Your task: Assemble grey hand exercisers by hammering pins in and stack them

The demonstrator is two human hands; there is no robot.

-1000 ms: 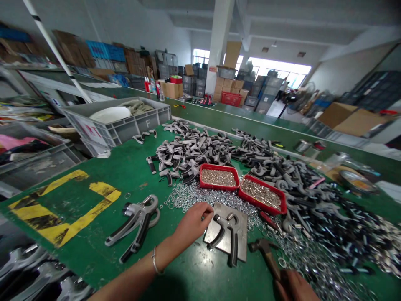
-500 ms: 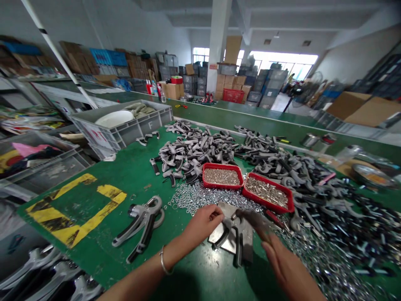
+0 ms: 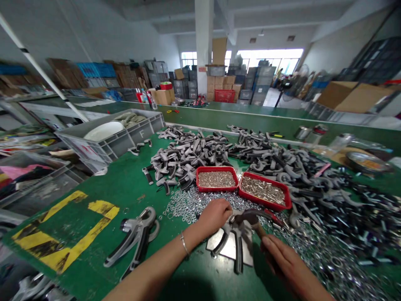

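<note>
Grey hand grip exerciser [image 3: 233,246] is laid on a steel plate [image 3: 227,246], its head covered by the left hand [image 3: 214,216], curled closed, with whatever is pinched hidden from view. A wood-handled hammer [image 3: 258,230] is gripped in the right hand [image 3: 290,267], its head held touching or just above the exerciser. Loose washers [image 3: 188,205] are spread beside the plate, two red trays [image 3: 216,179] of small metal parts are set beyond, and a second exerciser [image 3: 134,236] is placed on the green workbench [image 3: 125,188] by yellow tape marking [image 3: 62,225]

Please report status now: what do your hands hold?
Left hand at top of grey-black metal hand gripper, on flat steel plate. Right hand grips wooden-handled dark-headed hammer. Silver washers alongside.
</note>
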